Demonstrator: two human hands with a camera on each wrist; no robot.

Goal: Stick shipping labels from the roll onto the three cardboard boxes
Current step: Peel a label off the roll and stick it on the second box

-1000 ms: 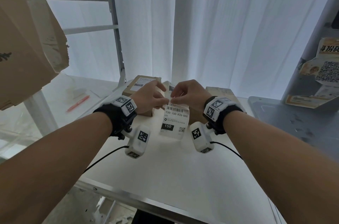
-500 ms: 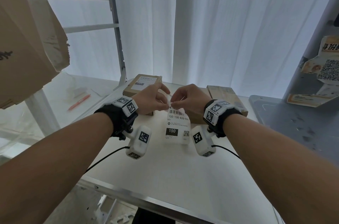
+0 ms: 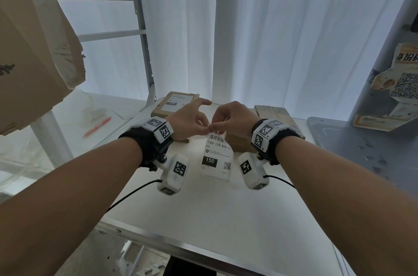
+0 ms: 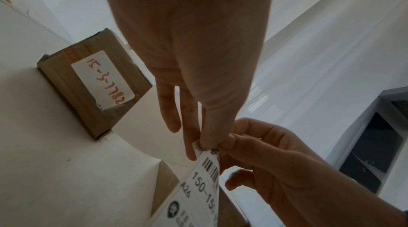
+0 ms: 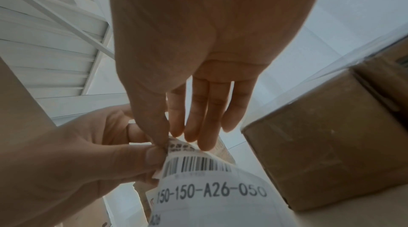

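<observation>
A white shipping label (image 3: 216, 155) printed "150-150-A26-050" hangs in the air over the white table (image 3: 203, 219). My left hand (image 3: 204, 128) and right hand (image 3: 213, 127) pinch its top edge side by side, fingertips nearly touching. The right wrist view shows the label (image 5: 209, 189) with a second paper layer curling behind its top. Three cardboard boxes stand at the table's far end. The left box (image 3: 181, 104) carries a printed label. The middle box (image 3: 239, 143) is partly hidden behind the hanging label. The right box (image 3: 274, 113) stands beside it. No roll is visible.
A metal shelf frame (image 3: 144, 49) rises at the left with a large cardboard box (image 3: 34, 45) on it. An orange pen (image 3: 97, 126) lies on the left surface. A grey machine (image 3: 362, 144) stands to the right. White curtains hang behind.
Both hands keep pinching the label's top; their fingertips have drawn closer together and the label has turned slightly. The left index finger now points straighter.
</observation>
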